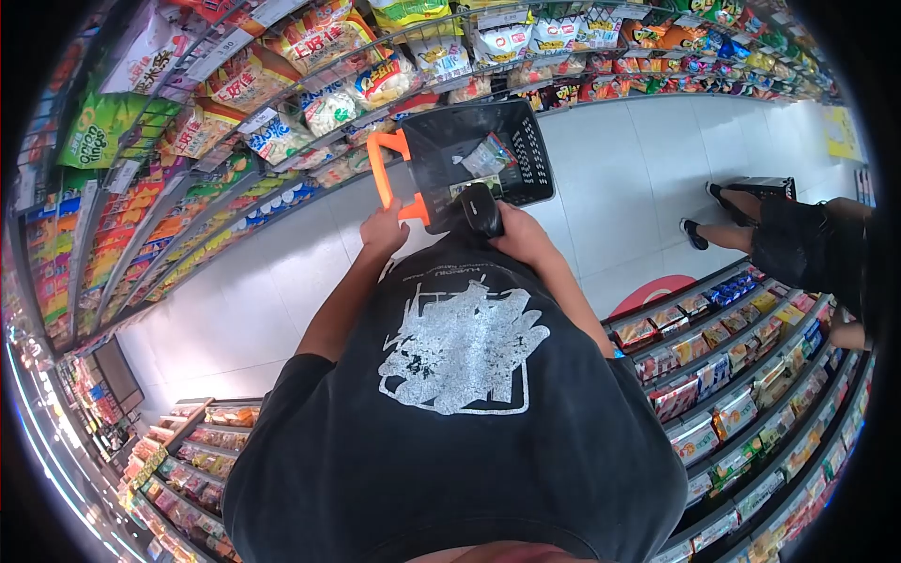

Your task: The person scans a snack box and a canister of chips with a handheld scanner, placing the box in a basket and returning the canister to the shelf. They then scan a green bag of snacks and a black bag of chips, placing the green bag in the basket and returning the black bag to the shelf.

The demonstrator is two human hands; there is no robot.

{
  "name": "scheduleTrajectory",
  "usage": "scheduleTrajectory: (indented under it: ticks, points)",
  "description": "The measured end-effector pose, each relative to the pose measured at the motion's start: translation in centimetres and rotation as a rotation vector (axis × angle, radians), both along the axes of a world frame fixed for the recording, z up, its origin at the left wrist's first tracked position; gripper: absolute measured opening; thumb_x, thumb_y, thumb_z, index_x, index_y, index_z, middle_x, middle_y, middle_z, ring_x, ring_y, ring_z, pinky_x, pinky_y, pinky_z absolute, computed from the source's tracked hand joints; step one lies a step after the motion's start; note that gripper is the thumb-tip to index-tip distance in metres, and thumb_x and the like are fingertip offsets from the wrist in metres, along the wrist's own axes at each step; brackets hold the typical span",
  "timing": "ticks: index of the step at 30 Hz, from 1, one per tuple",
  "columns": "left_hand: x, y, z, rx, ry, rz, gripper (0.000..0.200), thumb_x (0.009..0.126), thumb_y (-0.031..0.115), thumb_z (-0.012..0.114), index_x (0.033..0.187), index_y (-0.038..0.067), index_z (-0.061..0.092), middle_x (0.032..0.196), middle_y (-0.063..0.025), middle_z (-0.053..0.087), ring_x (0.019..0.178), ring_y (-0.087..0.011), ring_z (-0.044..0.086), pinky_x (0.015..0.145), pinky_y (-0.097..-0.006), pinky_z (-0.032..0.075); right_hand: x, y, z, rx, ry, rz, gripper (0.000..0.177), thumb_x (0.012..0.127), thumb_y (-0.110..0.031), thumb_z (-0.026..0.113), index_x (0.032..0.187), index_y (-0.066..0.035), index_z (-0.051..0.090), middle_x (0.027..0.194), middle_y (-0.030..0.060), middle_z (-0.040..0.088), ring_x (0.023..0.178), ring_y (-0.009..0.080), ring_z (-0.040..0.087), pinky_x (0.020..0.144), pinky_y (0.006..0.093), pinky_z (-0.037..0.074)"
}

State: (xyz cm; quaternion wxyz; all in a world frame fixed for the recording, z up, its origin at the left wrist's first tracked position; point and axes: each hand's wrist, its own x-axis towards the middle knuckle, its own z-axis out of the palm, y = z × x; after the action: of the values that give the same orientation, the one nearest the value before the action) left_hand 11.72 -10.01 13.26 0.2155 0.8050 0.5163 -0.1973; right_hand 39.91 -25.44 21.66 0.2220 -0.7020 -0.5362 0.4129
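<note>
A black shopping basket [526, 127] with an orange handle [378, 169] is in front of me, beside the snack shelves. My left hand [385, 228] is closed around the near end of that handle. In my right hand [521, 235] is a black, rounded handheld object [482, 212], gripped at its right side near the basket's near rim; its exact kind does not show. Inside the basket lie a small clear-and-coloured packet [490, 155] and a flat greenish pack [476, 184], the latter partly hidden by the black object.
Shelves of bagged snacks [328, 108] curve along the left and front. More shelves of packaged goods [732, 413] stand at the right, with another rack [202, 450] behind at the left. A person in dark clothes [798, 244] stands on the tiled floor [619, 188] at the right.
</note>
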Motion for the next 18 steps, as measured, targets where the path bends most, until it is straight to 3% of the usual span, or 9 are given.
scheduleTrajectory:
  ticks: [8, 18]
  points:
    - [-4.3, 0.2, 0.1, 0.029, 0.002, 0.17, 0.042, 0.086, 0.032, 0.07, 0.124, 0.023, 0.053, 0.119, -0.0182, 0.06, 0.098, -0.0409, 0.069, 0.082, -0.0507, 0.056, 0.0, 0.4, 0.5, 0.014, 0.0, 0.002, 0.061, 0.071, -0.013, 0.082, 0.126, -0.001, 0.057, 0.118, 0.0252, 0.067, 0.113, 0.0439, 0.063, 0.096, 0.0475, 0.052]
    - [-11.1, 2.3, -1.6, 0.07, 0.006, 0.386, 0.03, 0.087, 0.031, 0.069, 0.115, 0.024, 0.059, 0.119, -0.0141, 0.065, 0.108, -0.0377, 0.068, 0.087, -0.0498, 0.056, 0.7, 0.3, -0.6, 0.023, -0.034, 0.05, 0.06, 0.073, -0.013, 0.08, 0.127, -0.001, 0.056, 0.119, 0.0253, 0.068, 0.113, 0.0434, 0.064, 0.096, 0.047, 0.052]
